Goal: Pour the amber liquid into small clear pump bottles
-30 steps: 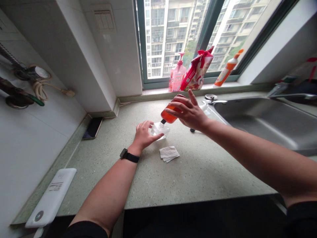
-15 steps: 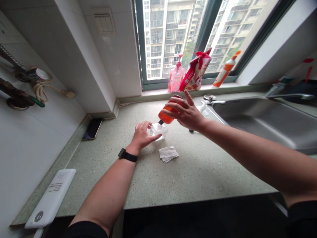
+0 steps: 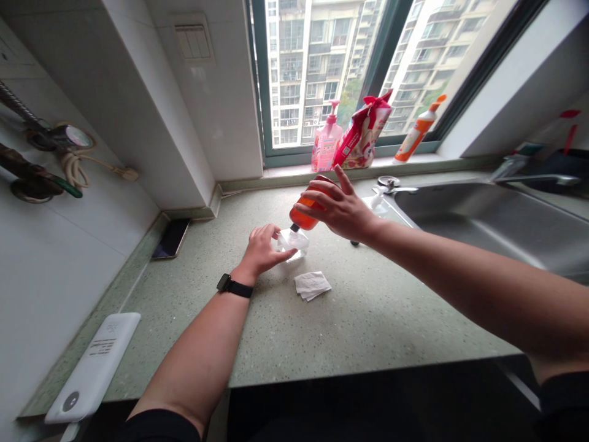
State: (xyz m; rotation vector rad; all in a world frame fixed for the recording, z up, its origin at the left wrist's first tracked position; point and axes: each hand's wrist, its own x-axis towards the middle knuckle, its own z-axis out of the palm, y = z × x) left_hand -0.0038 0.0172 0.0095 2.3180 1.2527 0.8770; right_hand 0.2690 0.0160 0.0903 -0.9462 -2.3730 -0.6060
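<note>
My right hand [image 3: 338, 209] is wrapped round an orange bottle [image 3: 304, 212], tipped with its dark neck pointing down and left. That neck meets the mouth of a clear, square-sided bottle [image 3: 294, 245] standing on the counter; whether liquid is flowing I cannot make out. Thumb and fingers of my left hand [image 3: 264, 248] grip the clear bottle from its left and near side. A folded white tissue [image 3: 313, 285] lies just in front of it. Behind my right wrist, a clear pump top [image 3: 378, 201] is partly hidden, with a small dark end showing below the forearm.
A steel sink [image 3: 488, 227] is set into the counter [image 3: 368, 319] at the right. On the windowsill stand a pink pump bottle [image 3: 327, 144], a red bag [image 3: 363, 132] and an orange-and-white bottle [image 3: 418, 132]. A phone [image 3: 172, 238] and a white power bank [image 3: 94, 368] lie at the left.
The orange bottle and my right hand have shifted slightly left. My left hand and the clear bottle have also edged a little left; both grips are kept.
</note>
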